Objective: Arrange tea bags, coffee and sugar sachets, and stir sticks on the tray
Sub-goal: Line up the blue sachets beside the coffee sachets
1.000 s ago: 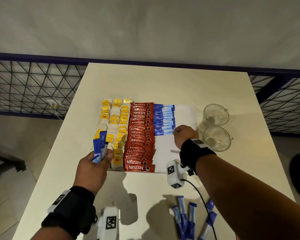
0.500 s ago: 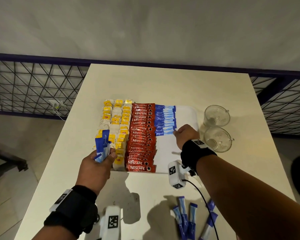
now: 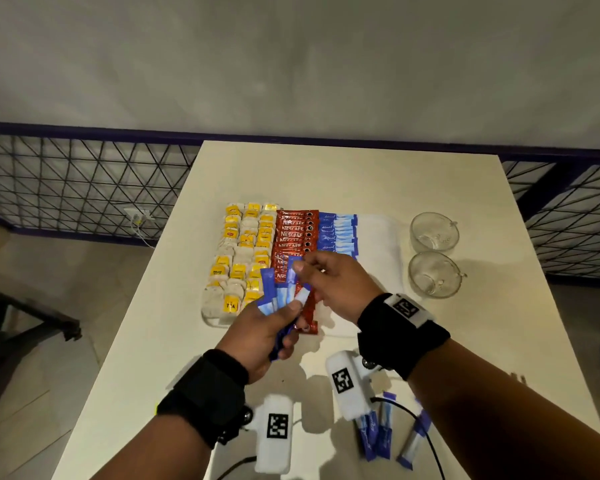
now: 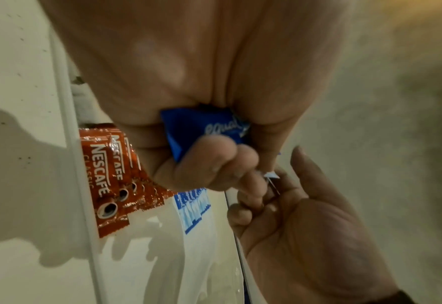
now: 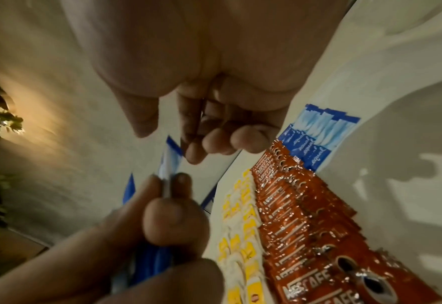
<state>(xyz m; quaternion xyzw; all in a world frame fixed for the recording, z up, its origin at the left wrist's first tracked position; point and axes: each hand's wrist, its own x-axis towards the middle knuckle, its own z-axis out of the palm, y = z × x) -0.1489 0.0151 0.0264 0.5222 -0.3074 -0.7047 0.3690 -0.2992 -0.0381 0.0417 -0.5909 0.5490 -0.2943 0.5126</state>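
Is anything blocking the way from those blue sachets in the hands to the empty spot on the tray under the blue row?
Nothing visible does. The left hand holds a fan of blue sachets, and the right hand pinches one of them. The bare tray below the blue row lies open just beyond the right hand.

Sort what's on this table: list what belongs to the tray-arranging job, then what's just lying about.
Job:
tray
tea bags
coffee sachets
sugar sachets on the tray
sugar sachets fanned in the left hand
one of them pinched by the right hand
loose sugar sachets at the table's near edge

Lying about:
two glass cups right of the tray
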